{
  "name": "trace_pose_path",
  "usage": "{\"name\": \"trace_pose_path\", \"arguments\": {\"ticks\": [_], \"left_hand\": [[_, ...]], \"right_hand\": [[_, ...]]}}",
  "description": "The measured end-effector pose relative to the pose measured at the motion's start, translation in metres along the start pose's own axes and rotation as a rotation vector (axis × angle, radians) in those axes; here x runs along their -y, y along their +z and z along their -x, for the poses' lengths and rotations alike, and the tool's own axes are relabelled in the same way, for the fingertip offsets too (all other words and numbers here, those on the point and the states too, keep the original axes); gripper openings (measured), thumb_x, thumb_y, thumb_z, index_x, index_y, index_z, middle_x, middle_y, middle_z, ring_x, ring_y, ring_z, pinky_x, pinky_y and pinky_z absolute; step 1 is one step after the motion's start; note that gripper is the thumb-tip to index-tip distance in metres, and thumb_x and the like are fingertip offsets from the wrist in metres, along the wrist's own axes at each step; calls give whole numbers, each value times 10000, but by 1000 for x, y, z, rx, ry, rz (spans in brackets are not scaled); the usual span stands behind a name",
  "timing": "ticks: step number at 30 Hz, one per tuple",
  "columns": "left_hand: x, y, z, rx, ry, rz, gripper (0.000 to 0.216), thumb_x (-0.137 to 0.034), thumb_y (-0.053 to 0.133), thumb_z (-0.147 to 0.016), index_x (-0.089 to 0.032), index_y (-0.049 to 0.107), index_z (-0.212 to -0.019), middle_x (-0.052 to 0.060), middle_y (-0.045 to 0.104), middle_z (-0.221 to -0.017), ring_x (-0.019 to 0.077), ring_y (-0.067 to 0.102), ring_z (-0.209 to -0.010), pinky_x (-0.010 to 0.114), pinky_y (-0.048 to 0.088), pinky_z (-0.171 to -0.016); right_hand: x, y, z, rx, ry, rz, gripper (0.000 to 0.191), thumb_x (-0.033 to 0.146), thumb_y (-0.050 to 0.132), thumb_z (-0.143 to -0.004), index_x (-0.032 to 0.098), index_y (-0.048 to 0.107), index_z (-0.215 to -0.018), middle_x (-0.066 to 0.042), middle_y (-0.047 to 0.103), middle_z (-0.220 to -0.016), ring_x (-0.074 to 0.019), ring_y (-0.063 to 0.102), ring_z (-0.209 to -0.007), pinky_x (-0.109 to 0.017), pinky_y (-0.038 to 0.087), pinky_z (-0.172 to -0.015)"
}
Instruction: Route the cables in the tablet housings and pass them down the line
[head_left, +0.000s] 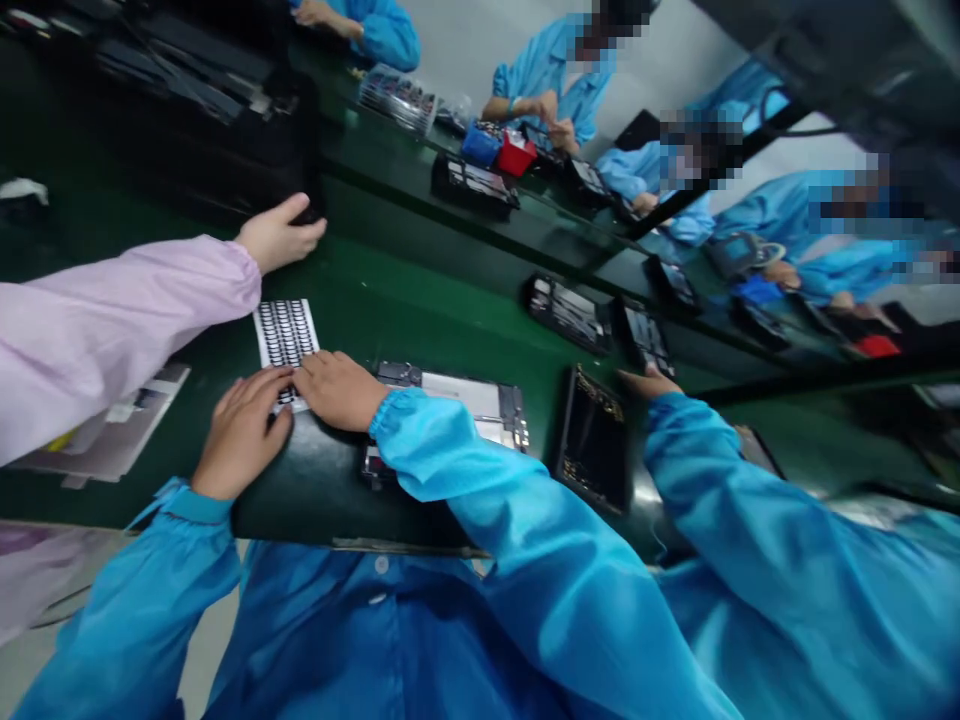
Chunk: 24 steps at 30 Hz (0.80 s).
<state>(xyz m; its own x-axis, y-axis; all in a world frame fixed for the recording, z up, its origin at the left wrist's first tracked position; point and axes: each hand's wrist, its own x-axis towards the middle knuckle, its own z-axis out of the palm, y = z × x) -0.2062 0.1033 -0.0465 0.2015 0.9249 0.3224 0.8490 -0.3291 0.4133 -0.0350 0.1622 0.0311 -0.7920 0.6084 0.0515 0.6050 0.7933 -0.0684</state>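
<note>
A white sheet of black-and-white stickers (pixel 283 328) lies on the green table, its lower end between my two hands. At its lower left corner, my left hand (pixel 244 428) has its fingers bent over the sheet and the thumb by the bottom edge. My right hand (pixel 339 388) meets it from the right, fingers drawn together at the sheet's lower edge. What those right fingertips pinch is hidden. Under and beyond my right forearm sits an opened device (pixel 480 398) with a silvery inside, partly covered by the blue sleeve.
At left, a co-worker's hand (pixel 283 237) in a pink sleeve touches a black bin (pixel 225 150). Flat pale trays (pixel 112 445) lie below that sleeve. To the right are a dark panel (pixel 595 440) and another person's hand (pixel 649 382). Device shells (pixel 568 315) lie further back.
</note>
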Motion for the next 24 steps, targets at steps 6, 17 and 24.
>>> {"name": "trace_pose_path", "arguments": {"ticks": [6, 17, 24], "left_hand": [[0, -3, -7, -138, 57, 82, 341, -415, 541, -945, -265, 668, -1224, 14, 657, -1378, 322, 585, -1306, 590, 421, -1122], [-214, 19, 24, -51, 416, 292, 111, -170, 624, -934, -237, 696, -986, 11, 755, -1047, 231, 677, -1121, 470, 457, -1058], [-234, 58, 10, -54, 386, 215, 44, -199, 629, -941, -219, 659, -916, 23, 728, -936, 219, 663, -982, 398, 443, -932]], "right_hand": [[-19, -85, 125, -366, 151, -364, 174, 199, 422, -1049, 203, 595, -1039, -48, 642, -1104, -173, 632, -1119, -351, 539, -986], [1, -30, 308, -264, 576, -279, 145, 140, 453, -1020, 210, 566, -1077, -112, 620, -1126, -213, 606, -1058, -375, 547, -904], [-4, -18, 295, -212, 538, -165, 158, 186, 455, -1037, 193, 601, -1097, -112, 640, -1125, -221, 602, -1030, -372, 547, -903]]}}
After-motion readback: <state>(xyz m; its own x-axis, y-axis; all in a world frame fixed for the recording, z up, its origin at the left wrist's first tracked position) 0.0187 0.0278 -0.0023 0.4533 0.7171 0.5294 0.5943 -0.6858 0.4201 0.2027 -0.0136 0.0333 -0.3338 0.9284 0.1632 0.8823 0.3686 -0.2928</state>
